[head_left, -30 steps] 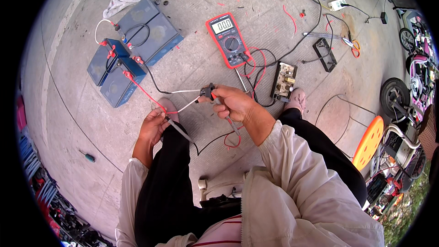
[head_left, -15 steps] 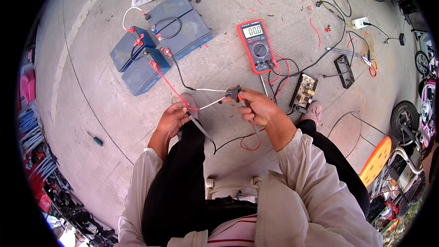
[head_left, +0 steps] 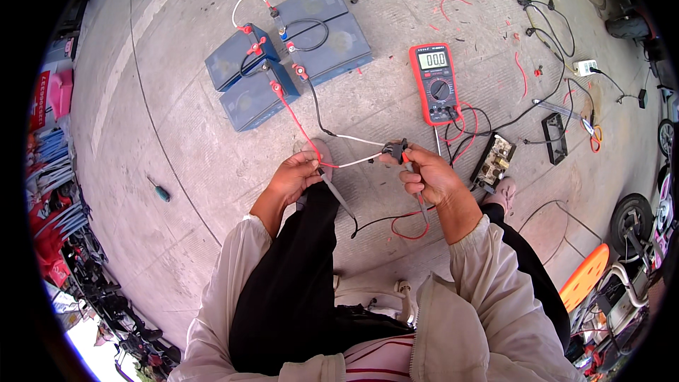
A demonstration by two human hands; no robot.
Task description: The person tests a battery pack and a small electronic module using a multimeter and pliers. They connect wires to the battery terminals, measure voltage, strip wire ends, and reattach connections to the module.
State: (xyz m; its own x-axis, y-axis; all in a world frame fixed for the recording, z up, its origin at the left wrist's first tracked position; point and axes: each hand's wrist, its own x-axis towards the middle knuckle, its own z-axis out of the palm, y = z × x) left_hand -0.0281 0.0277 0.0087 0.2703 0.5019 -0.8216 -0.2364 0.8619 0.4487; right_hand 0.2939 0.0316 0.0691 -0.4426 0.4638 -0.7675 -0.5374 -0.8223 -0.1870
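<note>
My left hand (head_left: 292,180) pinches a grey test probe (head_left: 337,192) with a black lead, its upper end at the spot where a red wire (head_left: 303,129) meets a white one. Closed around a second, red-and-grey test probe (head_left: 422,202), my right hand (head_left: 435,178) also steadies a black plug connector (head_left: 395,149) at its fingertips. Two white wires run from this connector toward the batteries; one continues as a black cable. Beyond my right hand lies a red multimeter (head_left: 440,90), its display lit. The probe tips are too small to make out.
Grey-blue batteries (head_left: 329,47) joined by short cables stand at the far left. Right of the multimeter are an open circuit board (head_left: 494,160), a black casing (head_left: 554,139), scissors (head_left: 594,136) and tangled cords. A screwdriver (head_left: 161,192) lies left; an orange stool seat (head_left: 584,279) stands right.
The whole view has shifted, so the scene sits further right in the picture. Both hands keep their grips, with the probes and connector in nearly the same places relative to each other.
</note>
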